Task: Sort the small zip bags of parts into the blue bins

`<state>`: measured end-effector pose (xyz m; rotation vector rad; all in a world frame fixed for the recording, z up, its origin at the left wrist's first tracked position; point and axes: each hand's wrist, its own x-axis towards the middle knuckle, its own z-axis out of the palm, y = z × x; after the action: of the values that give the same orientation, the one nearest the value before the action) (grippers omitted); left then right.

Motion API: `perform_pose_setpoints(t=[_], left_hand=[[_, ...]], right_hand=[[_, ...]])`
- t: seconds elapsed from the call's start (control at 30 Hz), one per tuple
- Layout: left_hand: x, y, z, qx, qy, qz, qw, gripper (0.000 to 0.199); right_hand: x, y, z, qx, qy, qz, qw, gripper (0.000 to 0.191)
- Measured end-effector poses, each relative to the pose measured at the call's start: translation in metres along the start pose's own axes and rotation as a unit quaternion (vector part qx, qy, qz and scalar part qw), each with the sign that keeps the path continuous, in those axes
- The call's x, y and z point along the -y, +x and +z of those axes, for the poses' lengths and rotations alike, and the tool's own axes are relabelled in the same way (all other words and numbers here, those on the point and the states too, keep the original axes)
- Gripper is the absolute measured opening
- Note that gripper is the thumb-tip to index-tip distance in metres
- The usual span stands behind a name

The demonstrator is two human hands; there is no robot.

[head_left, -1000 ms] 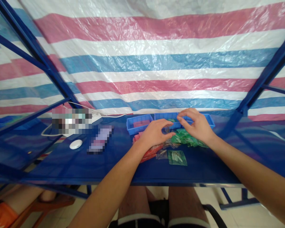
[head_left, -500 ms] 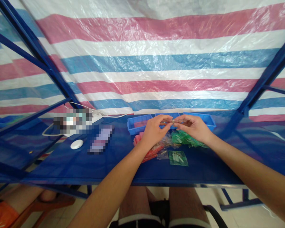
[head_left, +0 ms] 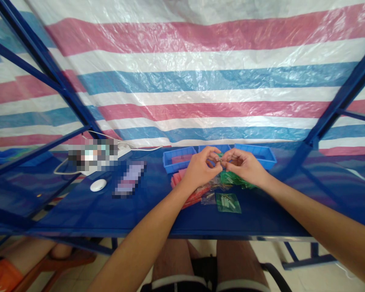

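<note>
My left hand (head_left: 200,165) and my right hand (head_left: 243,163) meet fingertip to fingertip above the table. Between them is a small metal piece (head_left: 220,160), too small to name. Both hands are closed in a pinch on it. Under my left hand lies a heap of red plastic bags (head_left: 197,198). Green plastic bags (head_left: 245,181) lie below my right hand, and clear bags (head_left: 209,198) sit between the two heaps. Nearer the table edge rests one green bag (head_left: 228,202) with white and metallic pieces inside.
Blue bins stand behind my hands: a left bin (head_left: 178,165) with red contents, a middle bin (head_left: 214,147) and a right bin (head_left: 266,159). Farther left are a white round case (head_left: 98,185), a blurred flat object (head_left: 129,178) and white cables. Another person's leg (head_left: 27,257) shows lower left.
My fingertips have come down slightly and curled more, with the small metal piece still between them. Things on the table lie as before.
</note>
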<state>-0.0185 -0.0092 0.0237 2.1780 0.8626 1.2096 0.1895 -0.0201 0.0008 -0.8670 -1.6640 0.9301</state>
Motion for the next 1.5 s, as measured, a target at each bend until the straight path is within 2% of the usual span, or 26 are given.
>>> perform_pose_setpoints(t=[0.23,0.4,0.7,1.27,1.5], left_hand=[[-0.005,0.0,-0.001,-0.006,0.021,0.012,1.0,0.021],[-0.008,-0.001,0.0,0.017,0.012,0.028,0.999,0.03],[-0.016,-0.005,0.002,0.054,0.003,0.033,0.998,0.031],[-0.011,-0.005,0.007,0.04,-0.017,0.028,0.999,0.028],[-0.01,-0.005,0.008,0.038,-0.018,0.03,0.999,0.029]], right_hand=[[0.003,0.001,-0.003,0.025,0.035,0.024,0.999,0.031],[0.006,-0.001,-0.004,0.056,0.071,0.057,0.994,0.028],[0.005,-0.002,0.001,0.07,0.079,0.079,0.991,0.027],[0.005,-0.004,0.004,0.069,0.088,0.058,0.992,0.026],[0.003,-0.004,0.006,0.061,0.097,0.047,0.992,0.031]])
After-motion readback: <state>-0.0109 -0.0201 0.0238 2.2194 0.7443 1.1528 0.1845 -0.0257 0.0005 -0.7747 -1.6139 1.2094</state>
